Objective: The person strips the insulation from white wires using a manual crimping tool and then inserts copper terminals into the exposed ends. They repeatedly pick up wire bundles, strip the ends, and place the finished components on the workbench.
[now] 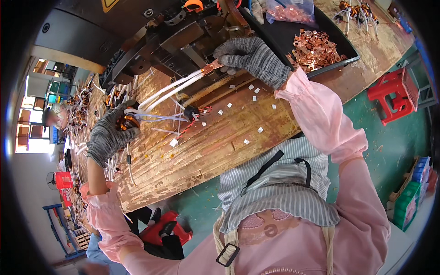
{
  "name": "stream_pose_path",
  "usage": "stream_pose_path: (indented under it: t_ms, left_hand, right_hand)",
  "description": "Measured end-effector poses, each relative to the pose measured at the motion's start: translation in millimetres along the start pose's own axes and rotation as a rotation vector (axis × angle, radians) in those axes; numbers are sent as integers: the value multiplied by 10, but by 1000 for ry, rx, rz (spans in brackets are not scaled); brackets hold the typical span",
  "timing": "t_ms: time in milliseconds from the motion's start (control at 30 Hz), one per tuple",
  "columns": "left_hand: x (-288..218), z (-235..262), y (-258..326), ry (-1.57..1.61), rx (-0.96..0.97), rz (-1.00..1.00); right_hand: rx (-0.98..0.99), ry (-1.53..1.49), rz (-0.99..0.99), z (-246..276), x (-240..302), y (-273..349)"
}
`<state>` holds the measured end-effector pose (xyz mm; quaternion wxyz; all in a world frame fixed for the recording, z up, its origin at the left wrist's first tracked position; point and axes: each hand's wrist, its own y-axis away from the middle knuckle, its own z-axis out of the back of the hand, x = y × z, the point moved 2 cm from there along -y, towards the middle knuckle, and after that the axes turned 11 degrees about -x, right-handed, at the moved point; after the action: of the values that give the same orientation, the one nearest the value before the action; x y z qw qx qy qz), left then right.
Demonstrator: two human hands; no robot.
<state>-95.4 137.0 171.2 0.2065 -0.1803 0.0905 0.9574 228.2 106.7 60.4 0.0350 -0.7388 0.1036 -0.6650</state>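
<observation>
My left hand (106,136), in a grey knitted glove, is closed around a copper-wound coil (130,121) at the left of the bench. Two thick white sleeved leads (170,90) run from the coil up to the right, and thinner pale leads trail beside them. At their far end is a copper terminal (211,67), pinched by the gloved fingers of my right hand (255,58). That end sits just in front of the dark press machine (185,43). A small black part with twisted red wires (192,112) lies below the leads.
A black tray (352,60) at the upper right bears loose copper terminals (316,49) and a plastic bag. White scraps dot the wooden bench (211,151). More coils (360,13) lie at the far right and along the left. A red stool (395,96) stands right; a person sits nearby.
</observation>
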Motion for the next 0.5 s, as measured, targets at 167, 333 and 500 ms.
stream_pose_path:
  t_ms: [167, 333, 500]
  left_hand:
    - [36, 33, -25, 66, 19, 6]
    - [127, 58, -70, 86, 56, 52]
    - [126, 88, -147, 85, 82, 92]
  right_hand:
    - [15, -72, -11, 14, -59, -76]
    - [45, -126, -87, -9, -80, -154]
    - [49, -146, -172, 12, -93, -183]
